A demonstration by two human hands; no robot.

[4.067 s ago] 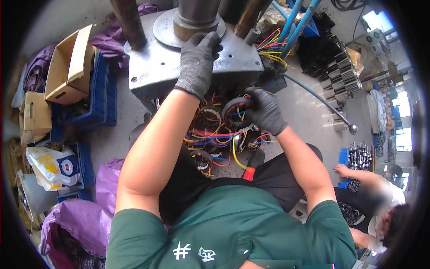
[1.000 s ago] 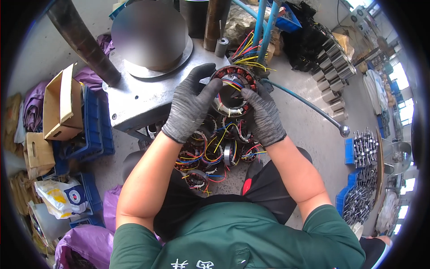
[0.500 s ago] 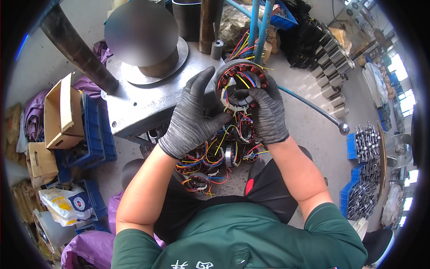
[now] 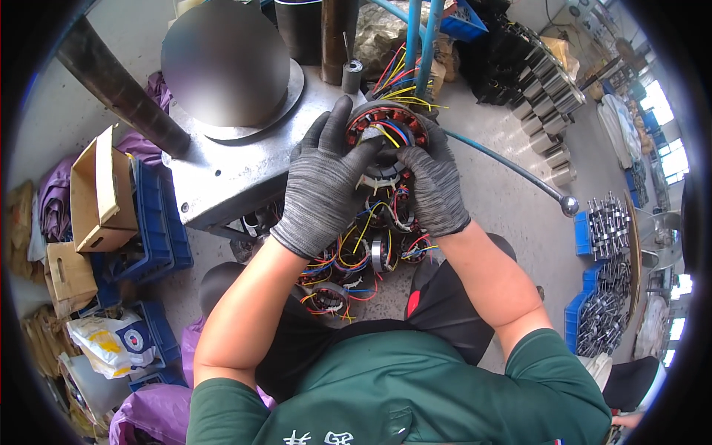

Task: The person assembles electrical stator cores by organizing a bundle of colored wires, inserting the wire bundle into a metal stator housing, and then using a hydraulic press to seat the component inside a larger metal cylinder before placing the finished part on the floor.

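Observation:
Between my two grey-gloved hands is a motor stator point(image 4: 387, 116), a dark ring with copper windings inside and red, blue and yellow lead wires. My left hand point(image 4: 319, 189) grips its left side, thumb at the inner opening. On the other side my right hand point(image 4: 436, 185) is closed round the rim, its thumb also at the opening near the wires. Below my hands, more wired stators point(image 4: 326, 298) lie in a pile on the floor between my legs. The fingertips behind the ring are hidden.
A metal machine table point(image 4: 248, 165) stands at the left, bearing a blurred round part point(image 4: 222, 67). A ball-ended lever point(image 4: 569, 206) reaches out at right. Cardboard boxes point(image 4: 104, 189) and blue crates point(image 4: 167, 215) sit far left; metal cylinders point(image 4: 549, 81) and shaft-filled bins point(image 4: 582, 319) right.
My left hand has moved from beside the stator onto it and closed on its left side. The stator has shifted slightly left, and my right thumb is now nearer the left one.

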